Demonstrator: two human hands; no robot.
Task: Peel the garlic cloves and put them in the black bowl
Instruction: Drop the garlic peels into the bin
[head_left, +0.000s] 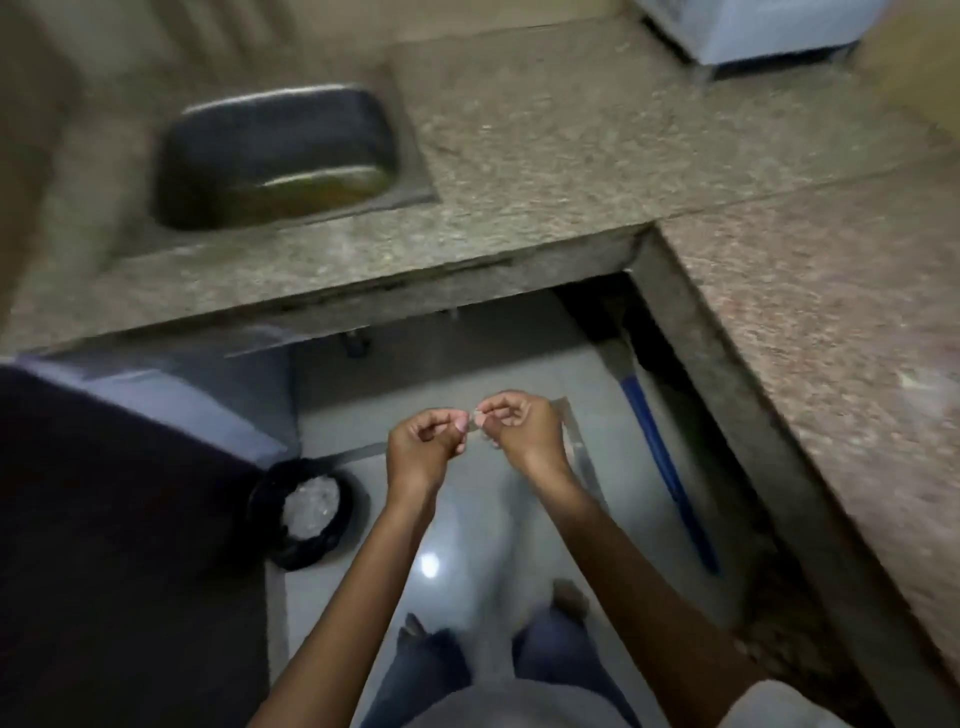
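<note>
The left hand (422, 441) and right hand (522, 423) meet above the floor (519, 374), fingers curled and pinching a pale garlic piece (475, 420) between their tips (clove or skin, too small to tell). It is held off the bench (545, 156), likely so peel falls near the black container (306, 512); no bowl is clearly identifiable.

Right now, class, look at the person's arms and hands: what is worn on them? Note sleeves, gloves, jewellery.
The left hand and right hand are bare: no gloves, and no ring, watch or bracelet shows, though the picture is blurred. No sleeve reaches wrist or elbow. A pale grey sleeve shows only at the top of the right arm, at the picture's bottom edge.
</note>
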